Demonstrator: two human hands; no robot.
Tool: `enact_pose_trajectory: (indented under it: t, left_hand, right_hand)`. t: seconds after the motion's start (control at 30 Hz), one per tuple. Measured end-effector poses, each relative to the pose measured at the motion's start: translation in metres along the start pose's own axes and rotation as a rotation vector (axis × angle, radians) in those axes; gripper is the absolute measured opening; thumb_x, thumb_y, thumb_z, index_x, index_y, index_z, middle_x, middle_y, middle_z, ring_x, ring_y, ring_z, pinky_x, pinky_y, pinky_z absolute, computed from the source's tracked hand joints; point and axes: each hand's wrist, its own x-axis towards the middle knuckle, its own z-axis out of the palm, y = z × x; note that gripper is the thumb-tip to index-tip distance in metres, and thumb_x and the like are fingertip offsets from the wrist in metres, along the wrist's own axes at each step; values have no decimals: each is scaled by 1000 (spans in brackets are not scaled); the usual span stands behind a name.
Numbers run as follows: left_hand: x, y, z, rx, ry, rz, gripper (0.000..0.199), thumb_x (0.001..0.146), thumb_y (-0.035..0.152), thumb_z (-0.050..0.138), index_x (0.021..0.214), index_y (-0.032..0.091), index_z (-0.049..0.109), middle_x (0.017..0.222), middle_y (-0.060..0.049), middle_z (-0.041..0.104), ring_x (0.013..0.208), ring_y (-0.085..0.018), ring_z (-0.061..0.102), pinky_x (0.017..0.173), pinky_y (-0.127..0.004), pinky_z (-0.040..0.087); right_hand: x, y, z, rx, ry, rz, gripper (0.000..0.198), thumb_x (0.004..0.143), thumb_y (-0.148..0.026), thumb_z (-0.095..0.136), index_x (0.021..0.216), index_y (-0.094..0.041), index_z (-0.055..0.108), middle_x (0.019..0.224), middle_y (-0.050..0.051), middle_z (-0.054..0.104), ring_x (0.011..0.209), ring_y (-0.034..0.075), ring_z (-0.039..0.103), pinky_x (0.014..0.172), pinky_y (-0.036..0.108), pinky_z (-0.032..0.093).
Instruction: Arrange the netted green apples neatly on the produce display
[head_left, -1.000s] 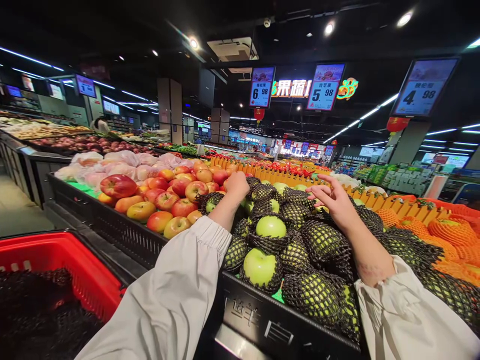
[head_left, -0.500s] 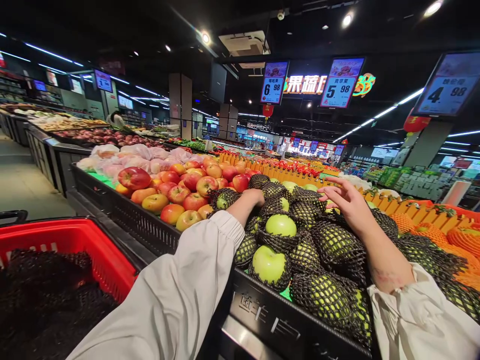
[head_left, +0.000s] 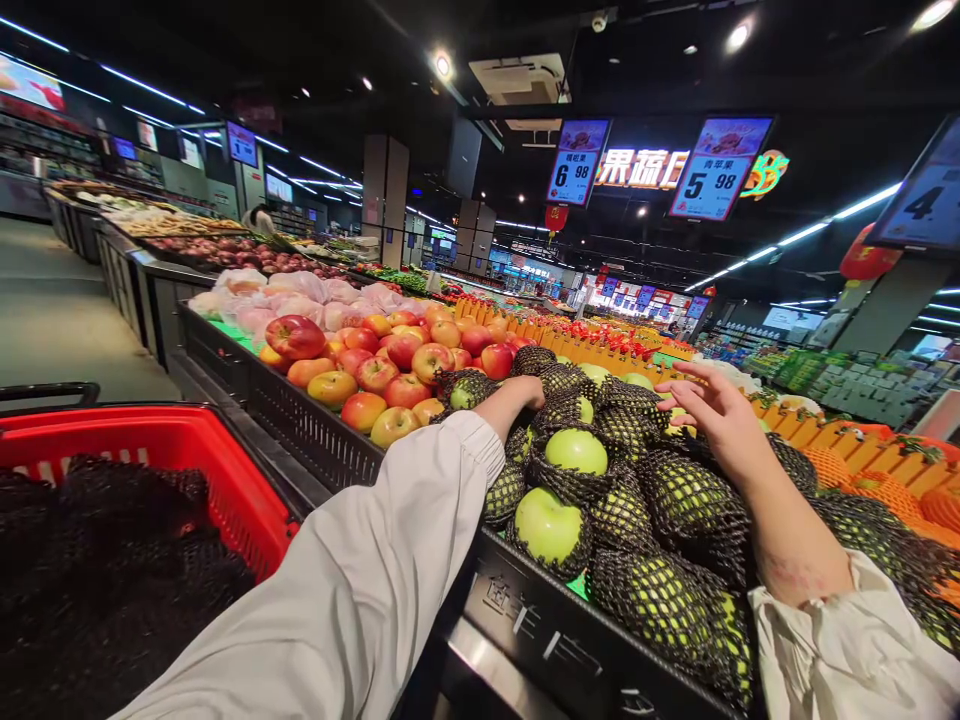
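Green apples (head_left: 576,452), many in black foam nets, are piled in a black display crate (head_left: 525,610) in front of me. My left hand (head_left: 527,392) reaches into the back left of this pile, beside a netted apple (head_left: 463,392). Its fingers are hidden among the nets, so what they grip does not show. Over the right part of the pile, my right hand (head_left: 724,415) is raised with its fingers apart and slightly bent. Nothing shows in it. Below its wrist lies a large netted apple (head_left: 697,500).
At lower left stands a red shopping basket (head_left: 247,490) with dark netted material inside. Red-yellow apples (head_left: 405,390) fill the neighbouring crate section. An orange divider (head_left: 570,350) runs behind the apples. Fruit in orange nets (head_left: 877,485) lies right. Price screens (head_left: 721,168) hang overhead.
My view has turned a little left, so the stand and basket sit further right in the picture. Both hands keep nearly the same places over the green apples.
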Motion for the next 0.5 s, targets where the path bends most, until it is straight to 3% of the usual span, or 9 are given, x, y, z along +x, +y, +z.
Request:
enact_pose_trajectory:
  t: [0.1, 0.23, 0.5]
  left_hand:
    - [-1, 1, -3, 73, -26, -46, 52, 57, 6, 69, 109, 9, 74, 114, -20, 73, 108, -39, 68, 93, -47, 56]
    - [-9, 3, -7, 112, 28, -49, 58, 64, 15, 74, 121, 15, 68, 129, -20, 66, 119, -35, 64, 97, -42, 54]
    - [-25, 9, -19, 175, 128, -35, 55, 69, 20, 72, 123, 11, 67, 126, -23, 67, 116, -36, 65, 94, -40, 56]
  right_hand:
    - [0, 0, 0, 7, 1, -1, 62, 73, -60, 78, 120, -26, 57, 105, 7, 69, 88, 22, 68, 63, 30, 55]
    - [0, 0, 0, 4, 3, -4, 60, 74, -59, 77, 120, -26, 57, 106, 8, 69, 88, 22, 68, 63, 31, 56]
    - [0, 0, 0, 6, 2, -7, 60, 74, -59, 77, 120, -26, 58, 105, 8, 69, 88, 23, 68, 62, 32, 56]
